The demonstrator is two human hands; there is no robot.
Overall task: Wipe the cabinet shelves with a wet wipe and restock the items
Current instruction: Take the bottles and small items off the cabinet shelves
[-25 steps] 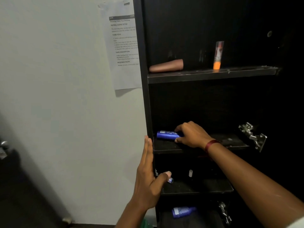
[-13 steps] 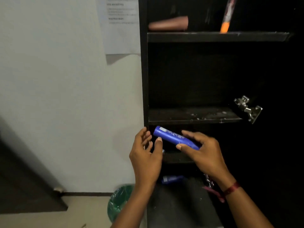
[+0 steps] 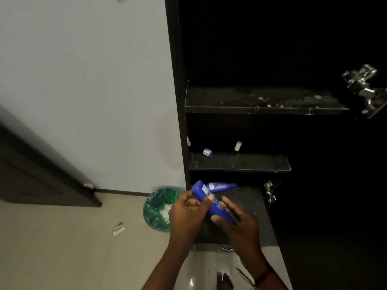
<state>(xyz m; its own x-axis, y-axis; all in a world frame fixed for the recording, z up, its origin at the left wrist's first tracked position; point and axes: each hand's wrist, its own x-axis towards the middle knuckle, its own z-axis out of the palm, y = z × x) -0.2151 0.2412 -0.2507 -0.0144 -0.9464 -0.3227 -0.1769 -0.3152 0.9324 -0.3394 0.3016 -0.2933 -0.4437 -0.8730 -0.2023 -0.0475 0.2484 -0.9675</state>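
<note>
Blue tube [image 3: 212, 203] lowered, left hand [image 3: 188, 213], right hand [image 3: 237, 223] gripping, dusty shelf [image 3: 247, 100], floor [image 3: 62, 237]

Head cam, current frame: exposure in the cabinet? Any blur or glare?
Head view: black cabinet interior underexposed, its top nearly featureless; steel hinge glints; bright glare spot on pale glossy floor; left hand, right hand and blue plastic tube slightly motion-soft.

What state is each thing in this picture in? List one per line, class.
Blue tube: tilted, held by both hands.
Left hand: grips the tube's upper end.
Right hand: holds its lower end.
Second blue tube: lying on the cabinet floor.
Upper shelf: dirty with white specks.
Green-lined bin: open, white waste inside.
</note>
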